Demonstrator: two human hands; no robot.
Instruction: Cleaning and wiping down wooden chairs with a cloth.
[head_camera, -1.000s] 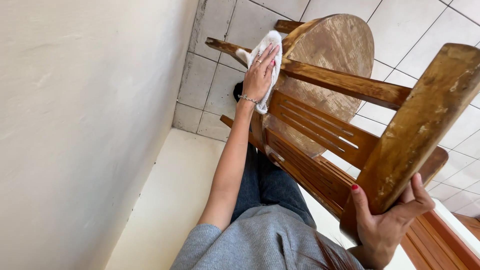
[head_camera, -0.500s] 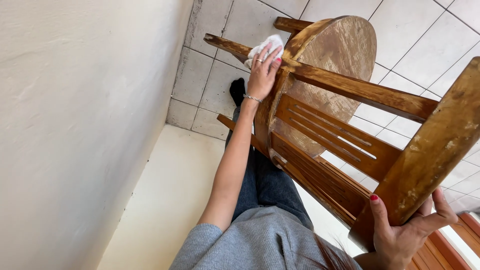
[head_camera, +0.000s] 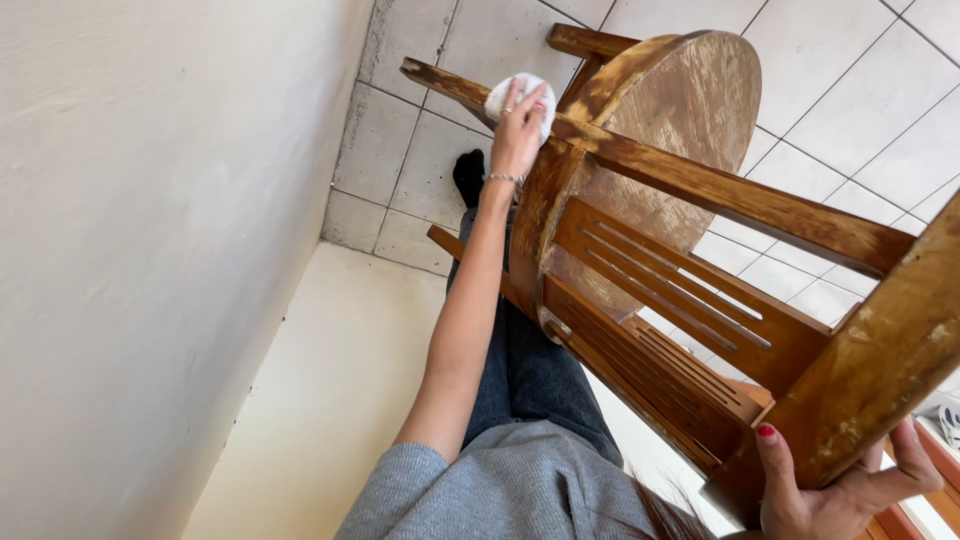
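Left hand (head_camera: 518, 135) is pressed flat-ish over a white cloth (head_camera: 505, 95), fingers curled on it, against the far leg of a tipped wooden stool (head_camera: 690, 200). Right hand (head_camera: 835, 490) is wrapped tight round the near leg, above the tiled floor (head_camera: 420, 110).

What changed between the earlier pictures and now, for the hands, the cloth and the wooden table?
The left hand slid the white cloth further out along the table leg, toward its far end. The cloth, earlier draped loose, is now bunched under the fingers. The right hand kept its grip on the near leg; the table stayed tipped over.
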